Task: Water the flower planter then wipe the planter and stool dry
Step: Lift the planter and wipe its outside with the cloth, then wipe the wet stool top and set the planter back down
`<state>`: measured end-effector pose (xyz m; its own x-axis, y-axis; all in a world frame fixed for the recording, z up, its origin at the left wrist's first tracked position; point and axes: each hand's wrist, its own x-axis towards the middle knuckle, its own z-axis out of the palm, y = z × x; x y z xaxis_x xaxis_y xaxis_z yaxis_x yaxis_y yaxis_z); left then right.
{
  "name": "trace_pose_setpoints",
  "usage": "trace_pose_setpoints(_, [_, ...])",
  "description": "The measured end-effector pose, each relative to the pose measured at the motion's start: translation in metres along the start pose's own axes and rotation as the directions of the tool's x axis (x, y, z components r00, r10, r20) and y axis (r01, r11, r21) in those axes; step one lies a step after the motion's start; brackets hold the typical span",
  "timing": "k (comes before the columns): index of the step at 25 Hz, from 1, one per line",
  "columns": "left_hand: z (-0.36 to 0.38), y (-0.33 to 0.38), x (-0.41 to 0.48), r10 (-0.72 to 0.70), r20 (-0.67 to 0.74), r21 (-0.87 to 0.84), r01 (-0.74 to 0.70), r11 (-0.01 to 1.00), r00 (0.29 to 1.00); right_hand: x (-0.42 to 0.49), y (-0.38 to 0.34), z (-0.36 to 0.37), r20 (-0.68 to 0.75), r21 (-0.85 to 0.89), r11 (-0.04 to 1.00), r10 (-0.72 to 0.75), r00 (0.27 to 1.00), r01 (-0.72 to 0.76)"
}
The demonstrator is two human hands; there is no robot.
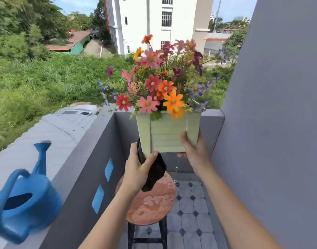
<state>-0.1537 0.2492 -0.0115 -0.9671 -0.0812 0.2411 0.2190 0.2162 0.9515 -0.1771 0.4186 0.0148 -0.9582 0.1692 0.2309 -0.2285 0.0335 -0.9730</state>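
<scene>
Two wiping steps are looking unfinished; watering is reading as done, the watering can [26, 200] sitting aside on the ledge [78, 153]; the right hand [193, 151] is gripping the planter [168, 135] and holding it up above the stool [154, 202]; the left hand [138, 169] is pressing a dark cloth [155, 173] to its lower corner, fingers curled round it; drops [177, 167] are falling; the stool seat is glistening wet.

Bare left grip [138, 169], right grip [194, 151] (forearms [231, 203] uncovered too)
</scene>
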Motion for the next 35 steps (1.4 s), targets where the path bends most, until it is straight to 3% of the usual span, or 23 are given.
trace_pose_setpoints(4, [0.006,-0.024,0.003,0.009,0.045,-0.004,-0.008,1.0,0.999,0.003,0.029,-0.001,0.011,0.016,0.994,0.109,0.994,-0.109])
trace_pose_setpoints(8, [-0.004,-0.041,0.02,-0.025,0.172,0.093,0.009,0.996,0.985,0.005,0.058,0.009,-0.178,0.015,0.995,0.1,0.979,-0.099])
trace_pose_setpoints(10, [-0.012,-0.054,0.032,-0.099,0.309,0.103,0.07,0.992,0.946,0.01,0.072,0.012,-0.242,0.048,0.991,0.133,0.961,-0.124])
trace_pose_setpoints(12, [-0.021,-0.073,0.043,-0.233,0.433,0.048,0.235,0.971,0.871,0.013,0.087,0.017,-0.309,0.064,0.987,0.159,0.938,-0.147])
trace_pose_setpoints(15, [-0.027,-0.109,0.051,-0.393,0.472,0.188,0.346,0.919,0.789,0.021,0.108,0.025,-0.373,0.094,0.985,0.172,0.912,-0.148])
trace_pose_setpoints(18, [-0.023,-0.148,0.053,-0.411,0.475,0.453,0.184,0.872,0.778,0.035,0.13,0.024,-0.426,0.098,0.986,0.163,0.89,-0.134])
trace_pose_setpoints(22, [-0.005,-0.206,0.02,-0.35,0.361,0.661,0.027,0.749,0.864,0.045,0.162,0.017,-0.481,0.093,0.99,0.138,0.866,-0.106])
trace_pose_setpoints(23, [0.003,-0.221,0.002,-0.375,0.383,0.697,0.003,0.717,0.844,0.047,0.169,0.016,-0.489,0.074,0.992,0.123,0.863,-0.1])
trace_pose_setpoints(26, [0.023,-0.253,-0.051,-0.54,0.563,0.799,-0.245,0.549,0.626,0.053,0.179,0.013,-0.514,0.042,0.996,0.089,0.853,-0.079])
trace_pose_setpoints(28, [0.023,-0.269,-0.065,-0.465,0.637,0.765,-0.431,0.479,0.615,0.059,0.187,0.008,-0.516,0.034,0.997,0.081,0.853,-0.074])
trace_pose_setpoints(30, [0.016,-0.283,-0.064,-0.375,0.696,0.71,-0.512,0.483,0.612,0.064,0.192,0.004,-0.504,0.048,0.994,0.105,0.858,-0.094])
trace_pose_setpoints(33, [0.009,-0.3,-0.047,-0.324,0.802,0.597,-0.697,0.396,0.502,0.069,0.193,-0.002,-0.486,0.079,0.99,0.141,0.863,-0.117])
trace_pose_setpoints(35, [0.024,-0.301,-0.035,-0.337,0.835,0.547,-0.727,0.415,0.435,0.074,0.193,-0.006,-0.47,0.086,0.99,0.142,0.871,-0.115])
